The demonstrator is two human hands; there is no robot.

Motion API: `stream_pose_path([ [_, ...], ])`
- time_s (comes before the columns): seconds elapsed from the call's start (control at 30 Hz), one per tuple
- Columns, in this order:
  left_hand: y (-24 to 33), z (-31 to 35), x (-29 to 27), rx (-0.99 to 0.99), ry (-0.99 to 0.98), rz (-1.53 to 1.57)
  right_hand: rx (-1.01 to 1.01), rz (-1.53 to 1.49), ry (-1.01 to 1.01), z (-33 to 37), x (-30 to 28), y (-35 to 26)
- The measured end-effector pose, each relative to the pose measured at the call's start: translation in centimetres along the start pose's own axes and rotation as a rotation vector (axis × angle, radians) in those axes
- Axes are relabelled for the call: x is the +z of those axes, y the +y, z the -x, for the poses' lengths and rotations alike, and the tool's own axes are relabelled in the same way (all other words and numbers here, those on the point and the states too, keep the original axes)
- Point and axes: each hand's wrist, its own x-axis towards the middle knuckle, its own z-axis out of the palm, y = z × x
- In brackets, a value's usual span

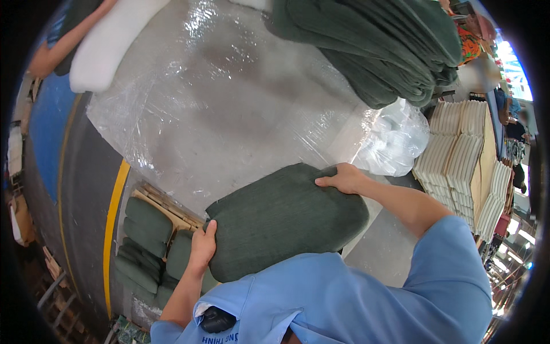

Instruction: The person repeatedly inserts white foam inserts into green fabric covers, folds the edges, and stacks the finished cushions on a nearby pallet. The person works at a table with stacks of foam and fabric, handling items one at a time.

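The cushion [286,221], dark green, is held between the two hands in front of the shirt [344,298], broad face up, its far part over the near side of the table [229,126]. The main risk, I judge, is a slip at one end: each hand pinches only the rim, so a soft, bulky body could sag or twist if either thumb eased. A second risk is snagging, since the loose film [154,109] on the table reaches close to the cushion's far edge and could catch or drag. Squeezing hard at the rim might also crease the cover.

The cushion lies between the grips. The left grip [203,246] is closed on its left end, thumb along the edge, the other fingers mostly hidden. The right grip [346,179] is closed on the far edge toward the right, thumb on the upper face; the rounded right end runs out past it, unsupported by the fingers that show. Whether the underside touches the table, I cannot tell.

Below left, near the left grip, more green cushions [148,226] sit in a crate. Farther out, green covers [372,46] are heaped on the table's far right, with a clear bag [398,137] beside them.
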Motion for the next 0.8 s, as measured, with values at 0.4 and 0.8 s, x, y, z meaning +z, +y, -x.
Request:
stream_pose_path([
  [0.4, -3.0, -3.6, -0.3, -0.043, -0.045, 0.022, -0.868, 0.404, 0.127, 8.9, 1.6, -1.9],
  [0.8, -1.8, -2.9, 0.3, -0.03, -0.019, -0.096, -0.961, 0.683, -0.088, 7.2, 13.8, -7.7],
])
